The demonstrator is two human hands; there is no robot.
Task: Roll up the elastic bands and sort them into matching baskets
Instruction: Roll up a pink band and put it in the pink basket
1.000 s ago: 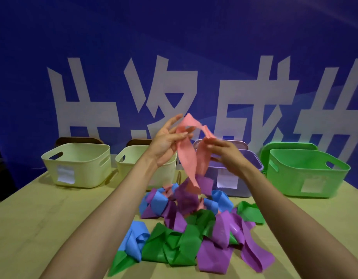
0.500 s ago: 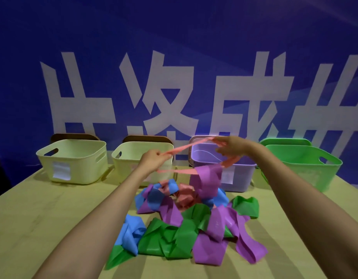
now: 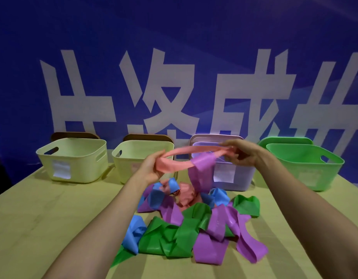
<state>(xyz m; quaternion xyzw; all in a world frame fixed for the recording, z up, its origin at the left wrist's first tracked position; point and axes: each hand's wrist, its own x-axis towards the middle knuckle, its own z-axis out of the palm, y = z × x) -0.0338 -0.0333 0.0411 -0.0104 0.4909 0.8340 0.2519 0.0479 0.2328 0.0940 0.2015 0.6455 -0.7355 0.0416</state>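
A pink elastic band (image 3: 175,165) is stretched sideways between my two hands, above the pile. My left hand (image 3: 152,168) grips its left end, and my right hand (image 3: 241,154) pinches the right end in front of the purple basket (image 3: 237,178). A purple band (image 3: 202,174) hangs looped over the pink one. Below lies a tangled pile of bands (image 3: 186,220) in green, purple, blue and pink. Two pale yellow baskets (image 3: 73,160) (image 3: 131,158) stand at the back left, and a green basket (image 3: 307,168) at the back right.
The baskets line the far edge of the wooden table (image 3: 43,214), in front of a blue banner wall (image 3: 174,57) with large white characters. White labels are stuck on the basket fronts. Brown chair backs (image 3: 73,135) show behind the yellow baskets.
My hands have come down and pulled apart, stretching the pink band from a hanging loop into a horizontal strip. A purple band was lifted from the pile with it.
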